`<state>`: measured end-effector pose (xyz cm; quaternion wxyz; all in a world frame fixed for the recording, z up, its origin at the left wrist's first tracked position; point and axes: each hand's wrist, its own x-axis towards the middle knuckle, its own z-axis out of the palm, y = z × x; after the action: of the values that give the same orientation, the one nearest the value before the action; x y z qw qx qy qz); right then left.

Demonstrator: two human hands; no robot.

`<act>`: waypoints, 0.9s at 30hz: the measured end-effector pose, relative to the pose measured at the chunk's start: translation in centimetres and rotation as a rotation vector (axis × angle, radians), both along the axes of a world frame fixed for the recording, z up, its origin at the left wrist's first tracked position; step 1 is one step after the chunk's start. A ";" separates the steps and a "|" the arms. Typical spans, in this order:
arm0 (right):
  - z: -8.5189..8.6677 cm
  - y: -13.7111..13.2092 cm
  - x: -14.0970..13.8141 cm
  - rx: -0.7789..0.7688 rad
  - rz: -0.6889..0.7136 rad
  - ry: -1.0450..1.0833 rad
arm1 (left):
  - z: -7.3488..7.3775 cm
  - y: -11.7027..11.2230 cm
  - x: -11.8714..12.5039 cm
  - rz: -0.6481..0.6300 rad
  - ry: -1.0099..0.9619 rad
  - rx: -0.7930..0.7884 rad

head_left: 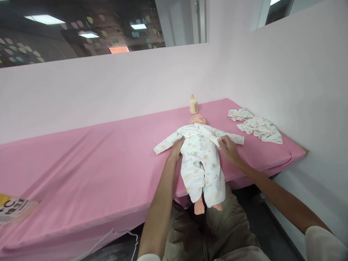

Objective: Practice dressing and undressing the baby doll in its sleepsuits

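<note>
A baby doll (197,119) lies on its back on the pink padded table (95,163), dressed in a white printed romper (202,163). Its bare feet hang over the front edge. My left hand (176,149) rests against the romper's left side by the sleeve, fingers curled on the cloth. My right hand (227,146) pinches the romper's fabric at the chest on the right side.
A small cream bottle (193,104) stands behind the doll's head. Two crumpled white printed garments (258,127) lie at the table's right end near the pink wall. A yellow and white package (13,209) lies at the left edge.
</note>
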<state>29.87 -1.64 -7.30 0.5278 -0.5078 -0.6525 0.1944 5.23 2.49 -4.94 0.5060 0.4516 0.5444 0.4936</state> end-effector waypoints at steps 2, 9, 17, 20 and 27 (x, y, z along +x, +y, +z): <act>-0.3 0.6 -0.2 0.023 0.029 -0.043 | 0.4 -0.9 -0.7 0.016 0.149 0.001; 0.9 1.9 -2.5 0.138 0.081 -0.155 | 1.5 1.1 -0.9 0.068 0.673 0.291; -0.8 1.3 -1.2 0.118 0.038 -0.093 | 0.9 -2.1 -2.8 0.120 0.857 0.431; -1.7 0.9 0.3 0.091 0.076 -0.167 | 0.3 -5.5 -3.2 0.109 0.923 0.437; -2.2 -0.8 0.8 0.127 0.007 -0.372 | 1.5 -8.4 -0.9 0.054 0.821 0.686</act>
<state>30.68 -2.46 -9.51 0.4284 -0.4984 -0.7515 0.0575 4.30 -5.91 -3.39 0.0618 0.7330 0.5163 0.4386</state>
